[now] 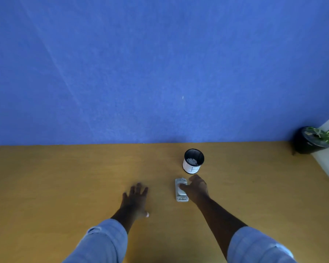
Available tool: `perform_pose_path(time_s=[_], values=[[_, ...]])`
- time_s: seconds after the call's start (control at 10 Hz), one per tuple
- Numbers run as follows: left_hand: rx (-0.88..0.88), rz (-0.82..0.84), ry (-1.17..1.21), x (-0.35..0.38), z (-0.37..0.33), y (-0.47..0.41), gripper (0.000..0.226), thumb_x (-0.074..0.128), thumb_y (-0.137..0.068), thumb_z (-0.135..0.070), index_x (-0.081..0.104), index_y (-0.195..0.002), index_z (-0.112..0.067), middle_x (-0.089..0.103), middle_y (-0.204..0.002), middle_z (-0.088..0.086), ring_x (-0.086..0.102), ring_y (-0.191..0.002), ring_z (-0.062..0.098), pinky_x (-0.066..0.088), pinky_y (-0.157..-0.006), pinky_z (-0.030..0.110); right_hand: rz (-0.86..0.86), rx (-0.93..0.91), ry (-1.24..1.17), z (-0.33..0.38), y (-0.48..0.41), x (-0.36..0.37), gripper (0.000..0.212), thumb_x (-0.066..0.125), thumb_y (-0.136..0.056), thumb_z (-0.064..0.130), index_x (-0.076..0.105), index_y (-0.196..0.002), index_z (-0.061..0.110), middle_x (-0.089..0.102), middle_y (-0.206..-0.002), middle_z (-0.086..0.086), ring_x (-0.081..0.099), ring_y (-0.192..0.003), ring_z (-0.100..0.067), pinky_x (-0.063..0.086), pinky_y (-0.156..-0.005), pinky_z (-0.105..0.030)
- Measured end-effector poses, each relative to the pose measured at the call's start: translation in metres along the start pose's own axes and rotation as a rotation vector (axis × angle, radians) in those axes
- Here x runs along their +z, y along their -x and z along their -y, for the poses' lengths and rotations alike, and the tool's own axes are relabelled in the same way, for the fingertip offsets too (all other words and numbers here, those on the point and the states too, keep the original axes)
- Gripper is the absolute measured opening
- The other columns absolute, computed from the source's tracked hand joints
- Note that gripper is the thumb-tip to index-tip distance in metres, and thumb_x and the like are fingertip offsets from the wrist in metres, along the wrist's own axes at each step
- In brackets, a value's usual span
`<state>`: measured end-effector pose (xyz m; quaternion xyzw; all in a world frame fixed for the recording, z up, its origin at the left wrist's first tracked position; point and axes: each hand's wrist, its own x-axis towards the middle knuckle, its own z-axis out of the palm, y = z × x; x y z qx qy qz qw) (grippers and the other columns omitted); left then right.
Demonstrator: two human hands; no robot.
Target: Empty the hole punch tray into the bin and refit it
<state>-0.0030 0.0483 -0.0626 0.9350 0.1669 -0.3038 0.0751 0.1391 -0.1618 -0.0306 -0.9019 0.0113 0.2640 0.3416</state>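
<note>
Under the right hand point(195, 188) — small, pale grey hole punch point(181, 190), flat, oblong.

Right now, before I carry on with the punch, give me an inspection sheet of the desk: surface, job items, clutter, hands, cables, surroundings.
Surface: wooden desk, flat, no spills seen.
Job's things: hole punch lying on the desk; bin upright just beyond it, white scraps inside.
Clutter: nothing seen.
Grippers: right hand resting on the punch, grip unclear; left hand open, fingers spread, flat over bare desk.
Cables: nothing seen.
Surroundings: blue wall behind; potted plant at the far right corner.
</note>
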Motion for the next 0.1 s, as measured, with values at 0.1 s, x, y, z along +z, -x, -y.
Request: perform_pose_path(time_s=[0.1], values=[[-0.018,-0.127,-0.068,-0.02,-0.0066,0.0017,0.105,0.065,-0.095,-0.06,0.006,-0.171,-0.016,0.01,-0.179,0.018,-0.001,-0.166,0.043,0.002,-0.129,0.069,-0.049,-0.036,-0.032,0.013,0.0035,-0.0169,0.064,0.082,-0.084,0.038,0.062,-0.136,0.006,0.07,-0.128,-0.014,0.068,-0.105,-0.027,0.046,-0.077,-0.027]])
